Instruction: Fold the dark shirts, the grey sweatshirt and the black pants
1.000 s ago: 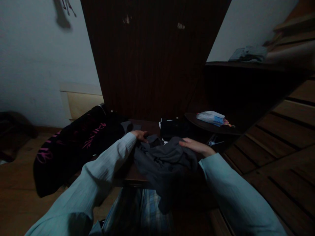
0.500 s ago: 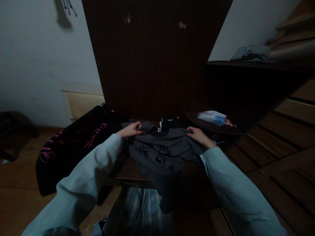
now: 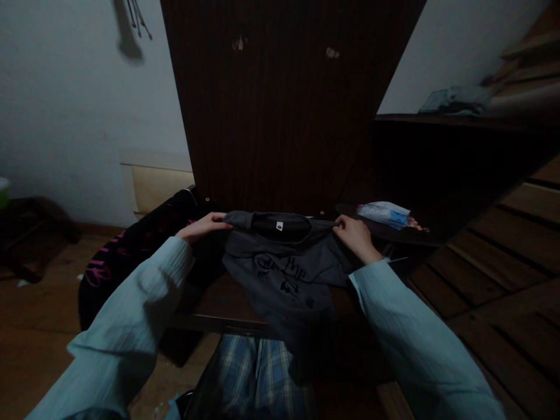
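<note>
A dark grey T-shirt (image 3: pixel 280 277) with black lettering is stretched between my hands, its neckline at the far side and a small white label (image 3: pixel 279 226) inside the collar. My left hand (image 3: pixel 205 226) pinches the cloth at the left shoulder. At the right shoulder, my right hand (image 3: pixel 353 234) grips the fabric between thumb and fingers. The lower part of the shirt drapes over the front edge of a dark wooden desk (image 3: pixel 214 300) and fades into shadow near my knees.
Left of the desk lies a black cloth item (image 3: pixel 126 256) with pink lettering. A white and blue plastic packet (image 3: pixel 385 213) rests on a low corner shelf (image 3: pixel 371 230) at right. Behind stands a tall dark wooden panel (image 3: pixel 280 116). Folded cloth (image 3: pixel 459 100) lies on the upper shelf.
My left hand has moved left, pulling the shirt's shoulder outward. The collar, bunched before, is now spread wide and flatter. The view has shifted slightly.
</note>
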Motion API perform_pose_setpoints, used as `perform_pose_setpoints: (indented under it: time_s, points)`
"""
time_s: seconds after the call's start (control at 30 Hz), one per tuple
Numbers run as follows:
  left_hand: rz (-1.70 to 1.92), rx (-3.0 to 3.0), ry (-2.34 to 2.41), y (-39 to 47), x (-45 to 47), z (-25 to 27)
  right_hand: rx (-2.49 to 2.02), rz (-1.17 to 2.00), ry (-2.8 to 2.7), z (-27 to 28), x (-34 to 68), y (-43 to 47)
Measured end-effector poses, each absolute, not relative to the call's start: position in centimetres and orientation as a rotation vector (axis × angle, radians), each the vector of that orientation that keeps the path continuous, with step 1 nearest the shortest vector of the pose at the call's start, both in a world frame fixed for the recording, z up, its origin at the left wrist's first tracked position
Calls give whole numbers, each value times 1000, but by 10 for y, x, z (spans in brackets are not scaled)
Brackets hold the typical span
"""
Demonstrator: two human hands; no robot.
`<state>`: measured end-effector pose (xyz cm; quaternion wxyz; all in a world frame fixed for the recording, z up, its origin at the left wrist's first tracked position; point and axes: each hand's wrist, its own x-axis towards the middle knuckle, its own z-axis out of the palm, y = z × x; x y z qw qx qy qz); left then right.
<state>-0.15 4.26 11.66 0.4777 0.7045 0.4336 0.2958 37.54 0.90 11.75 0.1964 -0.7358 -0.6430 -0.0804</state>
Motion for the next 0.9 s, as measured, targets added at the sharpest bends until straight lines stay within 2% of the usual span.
perform_pose_setpoints:
  time_s: [0.13, 0.33, 0.43, 0.57, 0.67, 0.77, 0.9]
  points:
    - [572, 2029, 814, 39, 25, 126, -1650, 6, -1969, 118, 346, 23]
    - [639, 2352, 630, 41, 77, 121, -876, 740, -2090, 119, 270, 38]
    - [513, 2347, 676, 46, 83, 113, -896, 859, -1928, 119, 253, 35]
    - [552, 2296, 1153, 59, 78, 98, -1118, 644, -1656, 115, 253, 19]
    - [684, 2078, 1520, 64, 78, 89, -1262, 1049, -1785, 103, 251, 1]
    - [687, 1847, 1381, 53, 83, 91, -1357, 1348, -1859, 84, 245, -14]
    - [590, 1574, 952, 26, 94, 110, -1194, 1253, -1780, 61, 239, -19]
